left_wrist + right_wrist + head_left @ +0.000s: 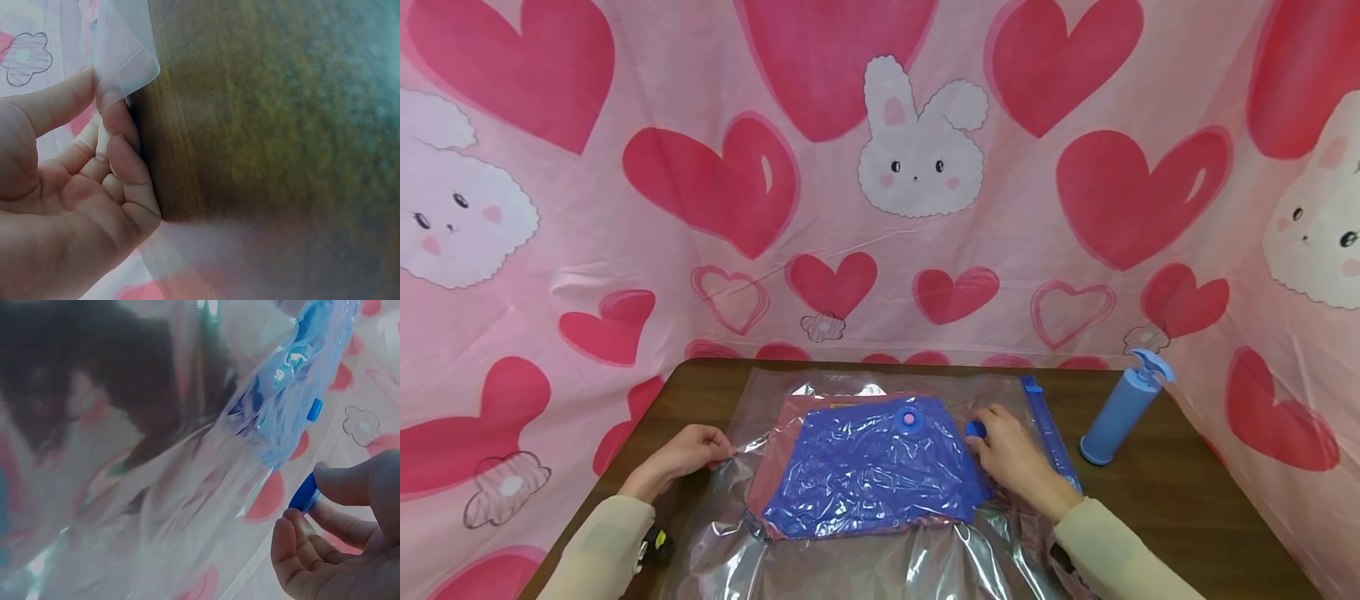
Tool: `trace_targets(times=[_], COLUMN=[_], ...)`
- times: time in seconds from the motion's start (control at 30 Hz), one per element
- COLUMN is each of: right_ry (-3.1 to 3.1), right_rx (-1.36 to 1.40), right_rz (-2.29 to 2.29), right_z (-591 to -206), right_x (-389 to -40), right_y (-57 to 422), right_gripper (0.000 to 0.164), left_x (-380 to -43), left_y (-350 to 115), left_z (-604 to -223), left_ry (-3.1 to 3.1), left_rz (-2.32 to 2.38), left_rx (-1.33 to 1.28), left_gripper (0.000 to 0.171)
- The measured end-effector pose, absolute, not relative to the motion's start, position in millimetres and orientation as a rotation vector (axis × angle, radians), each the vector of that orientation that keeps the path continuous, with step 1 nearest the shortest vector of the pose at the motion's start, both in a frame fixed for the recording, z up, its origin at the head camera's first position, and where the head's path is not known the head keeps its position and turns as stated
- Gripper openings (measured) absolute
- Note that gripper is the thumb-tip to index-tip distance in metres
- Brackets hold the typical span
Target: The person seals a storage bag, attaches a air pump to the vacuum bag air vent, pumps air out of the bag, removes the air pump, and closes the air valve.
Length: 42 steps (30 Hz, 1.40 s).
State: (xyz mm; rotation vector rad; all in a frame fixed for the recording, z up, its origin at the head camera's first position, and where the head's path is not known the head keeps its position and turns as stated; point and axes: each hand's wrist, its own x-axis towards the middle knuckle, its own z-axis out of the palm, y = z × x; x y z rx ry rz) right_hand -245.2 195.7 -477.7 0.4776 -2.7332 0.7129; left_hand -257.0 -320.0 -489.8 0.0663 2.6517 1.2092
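A clear plastic vacuum storage bag (pixel 857 575) lies on the table, with a blue folded cloth (pixel 865 475) and a pink folded cloth (pixel 778 458) inside. On top of the blue cloth shows a round blue valve with a pink centre (pixel 909 419). My left hand (pixel 688 450) pinches the bag's left edge between thumb and fingers; the left wrist view shows the clear film (pixel 128 59) at the fingertips. With thumb and fingers my right hand (pixel 1018 458) holds a round blue valve cap (pixel 305 495), raised over the right part of the bag.
A light-blue hand pump (pixel 1120 417) stands upright at the right of the brown table (pixel 1195 517). Along the bag's right side runs a blue zip strip (pixel 1052 433) with a slider (pixel 1032 385). A pink heart-printed cloth (pixel 820 233) hangs behind and around the table.
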Motion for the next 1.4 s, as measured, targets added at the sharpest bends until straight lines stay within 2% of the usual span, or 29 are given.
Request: trace_targets(times=[0.63, 1.4], right_ry=[-2.823, -2.813], right_rx=[0.567, 0.87], right_rz=[0.736, 0.654], right_z=[-478.8, -480.6], right_x=[-268.3, -292.4], right_y=[146.2, 123.1], right_gripper=[0.027, 0.032], left_x=[-255.5, -256.5], left_y=[-320.4, -321.0], left_z=[-489.5, -491.5], left_ry=[2.638, 2.627], left_rz=[1.219, 1.274], left_rx=[0.052, 0.111], left_gripper=[0.017, 0.015])
